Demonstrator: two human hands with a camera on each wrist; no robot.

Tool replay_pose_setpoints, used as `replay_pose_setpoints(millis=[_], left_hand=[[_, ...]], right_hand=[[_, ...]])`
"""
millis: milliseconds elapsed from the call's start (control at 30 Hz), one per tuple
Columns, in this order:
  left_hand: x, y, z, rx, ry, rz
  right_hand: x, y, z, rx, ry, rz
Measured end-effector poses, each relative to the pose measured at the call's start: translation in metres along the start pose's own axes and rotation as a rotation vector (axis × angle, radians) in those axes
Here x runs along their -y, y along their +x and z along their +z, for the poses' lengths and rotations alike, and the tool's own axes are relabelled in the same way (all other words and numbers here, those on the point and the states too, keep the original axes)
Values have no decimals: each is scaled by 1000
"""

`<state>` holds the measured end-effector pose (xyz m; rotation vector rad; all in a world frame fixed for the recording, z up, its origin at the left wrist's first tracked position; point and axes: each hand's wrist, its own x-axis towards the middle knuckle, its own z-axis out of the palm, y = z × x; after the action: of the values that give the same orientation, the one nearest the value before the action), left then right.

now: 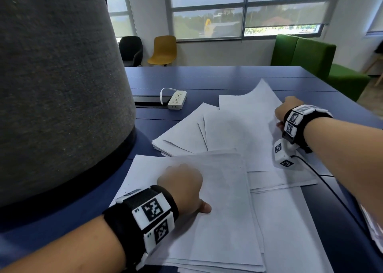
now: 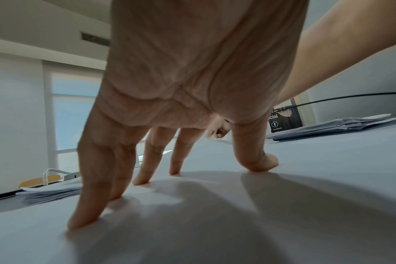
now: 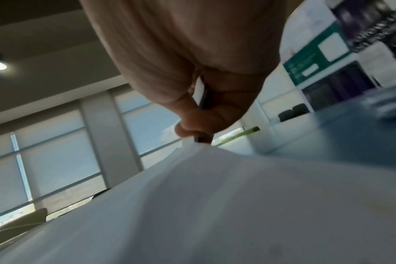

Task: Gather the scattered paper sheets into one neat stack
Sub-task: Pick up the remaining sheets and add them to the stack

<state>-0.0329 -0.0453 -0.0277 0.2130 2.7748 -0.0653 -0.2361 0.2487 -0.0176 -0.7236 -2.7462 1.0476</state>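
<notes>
White paper sheets lie fanned over the blue table (image 1: pixel 217 75). A near pile (image 1: pixel 223 221) sits under my left hand (image 1: pixel 182 187), whose straight fingers (image 2: pixel 88 210) and thumb press down on its top sheet (image 2: pixel 215 223). Further back lie a left pile (image 1: pixel 182 135) and a spread of middle sheets (image 1: pixel 238 131). My right hand (image 1: pixel 287 109) reaches far right and pinches the edge of a raised sheet (image 1: pixel 261 98); in the right wrist view its fingers (image 3: pixel 192 125) are curled on that sheet (image 3: pixel 237 205), whose far corner lifts off the table.
A large grey fabric column (image 1: pixel 58 86) stands at the left, close to the near pile. A white power strip (image 1: pixel 177 100) lies beside a cable slot behind the papers. A black cable (image 1: pixel 331 189) runs from my right wrist. Chairs and a green sofa (image 1: pixel 310 59) stand beyond the table.
</notes>
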Motion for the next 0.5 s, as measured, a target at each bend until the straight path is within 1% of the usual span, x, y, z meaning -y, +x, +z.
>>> replay_pose_setpoints(millis=[67, 100, 167, 267, 400, 500], left_hand=[[0, 0, 1, 9, 3, -3], [0, 0, 1, 12, 5, -4], [0, 0, 3, 16, 9, -9], [-1, 1, 4, 15, 12, -14], [-2, 0, 7, -1, 8, -29], [-2, -1, 11, -11, -7, -37]], right_hand=[[10, -7, -9, -161, -73, -100], [15, -10, -15, -223, -64, -133], [22, -17, -31, -301, -10, -196], [30, -34, -62, -437, 70, -231], [38, -61, -100, -561, 130, -234], [40, -86, -120, -602, 297, -215]])
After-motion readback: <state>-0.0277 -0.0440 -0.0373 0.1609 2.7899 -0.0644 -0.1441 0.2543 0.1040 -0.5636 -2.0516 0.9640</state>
